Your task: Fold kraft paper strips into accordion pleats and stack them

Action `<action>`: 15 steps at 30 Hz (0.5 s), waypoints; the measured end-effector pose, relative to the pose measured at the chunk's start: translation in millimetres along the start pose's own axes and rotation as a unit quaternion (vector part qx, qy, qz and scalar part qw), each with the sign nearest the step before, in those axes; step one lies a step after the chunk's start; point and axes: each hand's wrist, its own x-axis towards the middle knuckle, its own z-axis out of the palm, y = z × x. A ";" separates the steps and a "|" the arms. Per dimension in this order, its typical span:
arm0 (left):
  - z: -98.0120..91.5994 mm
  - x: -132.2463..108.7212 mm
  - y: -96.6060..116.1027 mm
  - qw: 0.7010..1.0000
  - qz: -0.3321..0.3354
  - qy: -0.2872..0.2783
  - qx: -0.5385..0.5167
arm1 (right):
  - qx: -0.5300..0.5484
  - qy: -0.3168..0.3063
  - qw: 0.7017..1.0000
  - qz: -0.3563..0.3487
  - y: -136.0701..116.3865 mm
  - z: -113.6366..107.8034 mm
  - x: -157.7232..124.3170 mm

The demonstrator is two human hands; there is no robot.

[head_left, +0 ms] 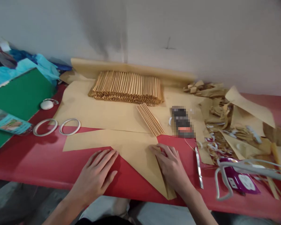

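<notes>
Left hand (97,175) and right hand (170,167) flat, palms down, fingers extended forward.

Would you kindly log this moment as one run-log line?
left hand: flat on red table | right hand: pressing brown paper sheet | behind: pleated paper stack, tape rings

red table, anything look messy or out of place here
Yes: a heap of torn brown paper scraps litters the right side of the red table, unlike the neat row of folded paper by the wall. A metal strip overhangs the front edge beside the right hand.
</notes>
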 end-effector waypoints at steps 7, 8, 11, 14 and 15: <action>-2.7 2.1 -1.7 1.000 -0.022 -0.002 -0.013 | -0.025 0.069 0.995 -0.070 -37.6 -30.0 13.6; -3.1 2.4 -1.3 0.999 -0.032 0.004 -0.021 | -0.012 0.051 0.995 -0.089 -48.9 -31.3 17.5; -3.1 4.2 0.1 0.997 -0.057 0.029 -0.048 | 0.007 -0.014 0.992 -0.126 -81.8 -22.7 28.8; -2.0 4.9 0.0 0.995 -0.064 0.037 -0.060 | -0.031 -0.061 0.990 -0.121 -100.4 -3.9 35.6; -1.7 4.7 -0.3 0.995 -0.066 0.035 -0.062 | -0.046 -0.066 0.990 -0.117 -102.5 1.7 36.4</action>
